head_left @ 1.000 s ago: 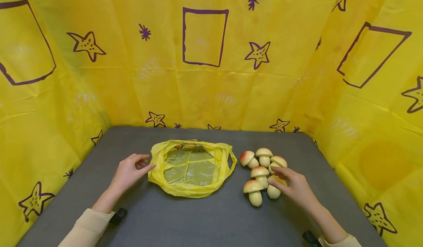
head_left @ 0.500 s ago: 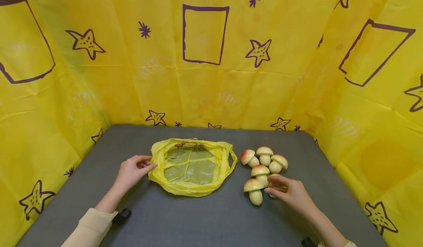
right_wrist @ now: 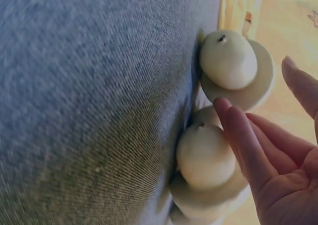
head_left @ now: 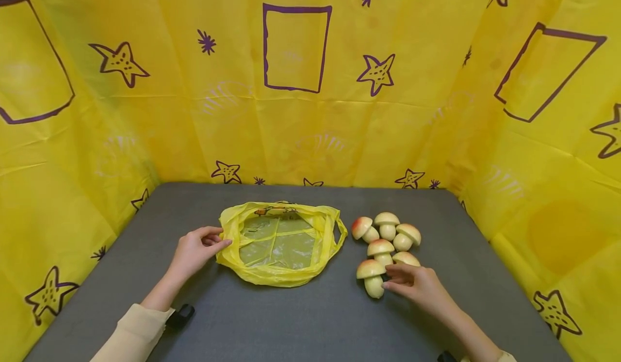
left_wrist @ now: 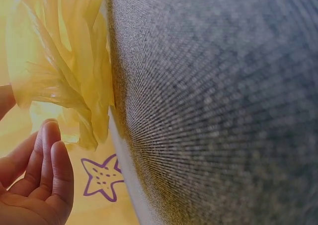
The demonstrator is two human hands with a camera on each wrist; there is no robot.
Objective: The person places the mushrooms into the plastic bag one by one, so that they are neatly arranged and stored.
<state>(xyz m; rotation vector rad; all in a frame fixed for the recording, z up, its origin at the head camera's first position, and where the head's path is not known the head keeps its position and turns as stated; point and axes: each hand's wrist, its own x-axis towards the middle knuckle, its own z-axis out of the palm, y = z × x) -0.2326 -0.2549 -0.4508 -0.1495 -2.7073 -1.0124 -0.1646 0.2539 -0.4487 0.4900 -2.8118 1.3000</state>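
Cream left sleeve [head_left: 130, 334], cream right sleeve [head_left: 507, 357], black left wrist device [head_left: 181, 317], black right wrist device [head_left: 446, 357]

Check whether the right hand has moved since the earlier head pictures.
Yes: judged against the nearest mushroom, which lies still on the table, the right hand has moved left and toward the person, now beside that mushroom's stem.

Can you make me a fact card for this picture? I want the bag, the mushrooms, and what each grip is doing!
Container: yellow plastic bag, mouth facing up
Toys: six mushrooms, right of the bag
Left grip: at the bag's left edge; can't tell if pinching
Right grip: beside the front mushroom, not wrapped around it
Surface: grey table
Background: yellow backdrop with purple starfish
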